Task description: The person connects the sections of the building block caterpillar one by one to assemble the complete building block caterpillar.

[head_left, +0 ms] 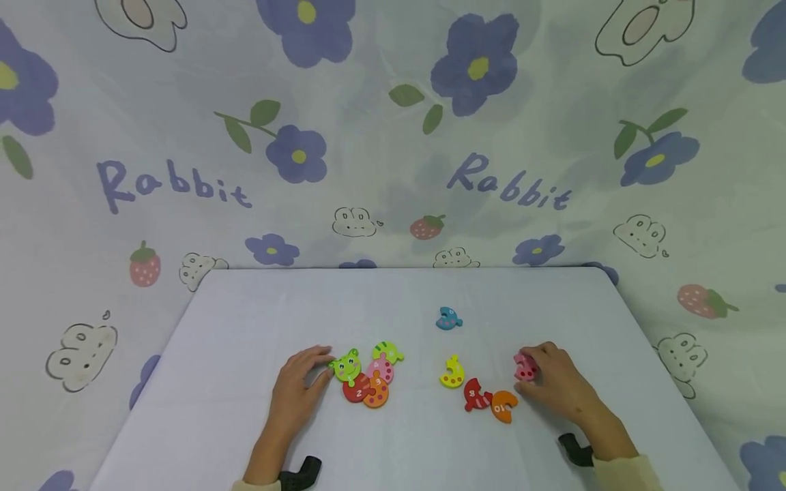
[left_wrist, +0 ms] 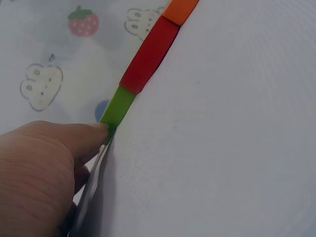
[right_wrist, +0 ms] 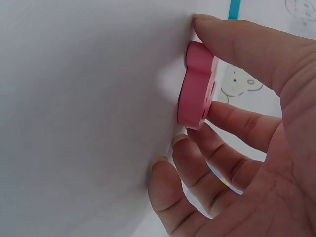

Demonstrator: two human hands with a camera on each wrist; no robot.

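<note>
My left hand (head_left: 299,385) is at the left edge of a green caterpillar-head puzzle piece (head_left: 347,369), thumb and forefinger pinching its rim. The left wrist view has the thumb against the piece's green side (left_wrist: 117,107). Joined to the head are a red piece (head_left: 355,392) marked 2, an orange piece (head_left: 378,395), a pink piece (head_left: 383,372) and a striped light green piece (head_left: 389,350), in a curved chain. My right hand (head_left: 555,378) holds another pink puzzle piece (right_wrist: 196,94) between thumb and fingers, its edge close to the white tabletop.
Between the hands lie a yellow piece (head_left: 452,374), a striped red piece (head_left: 475,395) and an orange piece (head_left: 503,407) marked 10. A blue piece (head_left: 448,318) lies farther back. The white table (head_left: 245,307) ends against a patterned cloth (head_left: 381,164) behind it.
</note>
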